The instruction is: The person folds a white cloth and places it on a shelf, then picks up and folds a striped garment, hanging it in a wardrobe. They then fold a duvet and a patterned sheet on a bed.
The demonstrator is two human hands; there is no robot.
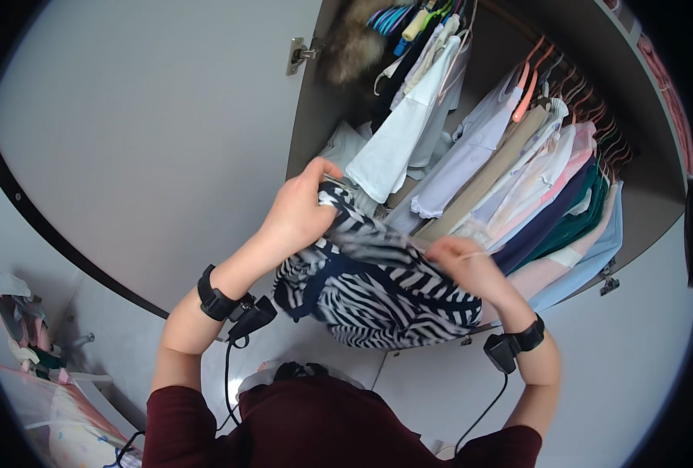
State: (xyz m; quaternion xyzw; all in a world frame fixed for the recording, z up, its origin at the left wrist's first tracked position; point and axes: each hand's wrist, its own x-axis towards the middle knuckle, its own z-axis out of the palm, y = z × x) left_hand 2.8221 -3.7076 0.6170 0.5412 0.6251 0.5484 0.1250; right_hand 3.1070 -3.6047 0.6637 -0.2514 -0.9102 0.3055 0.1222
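A navy-and-white zebra-patterned garment (376, 292) hangs bunched between my hands, in front of the open wardrobe. My left hand (305, 205) grips its upper left edge, thumb on top, close to the lower hem of a hanging white garment (402, 128). At the garment's upper right edge is my right hand (466, 266), its fingers pinched together and blurred by motion. The cloth between the two hands is blurred too. Folds hide the garment's full shape.
Many clothes, among them a lavender shirt (475, 152) and a dark green garment (575, 216), hang in the wardrobe. Its open door (147, 134) stands at left, hinge (299, 55) showing. Cables run from both wrist straps. A stroller-like item (21, 322) sits at lower left.
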